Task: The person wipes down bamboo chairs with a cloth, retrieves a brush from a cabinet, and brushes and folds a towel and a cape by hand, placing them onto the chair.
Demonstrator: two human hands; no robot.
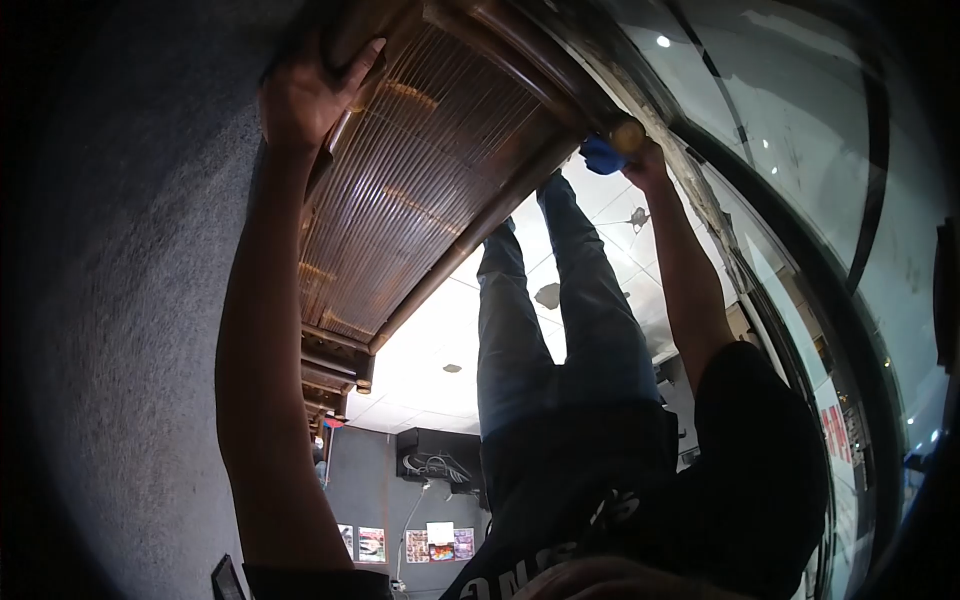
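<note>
A brown bamboo piece with a slatted panel (430, 170) and thick poles slants across the upper middle. At the upper left, my left hand (295, 100) grips its frame, thumb laid along the edge and the other fingers mostly hidden in shadow. On the opposite side, my right hand (645, 165) is closed on a blue cloth (603, 156), right beside the round cut end of a bamboo pole (627, 135). Part of that hand is hidden behind the pole.
A rough grey wall (140, 300) runs along the left. Glass panes (800, 120) with a dark frame curve along the right. My jeans-clad legs (600, 310) show against a pale tiled surface (430, 350). Posters (440, 542) and a black box with cables (440, 458) are lower down.
</note>
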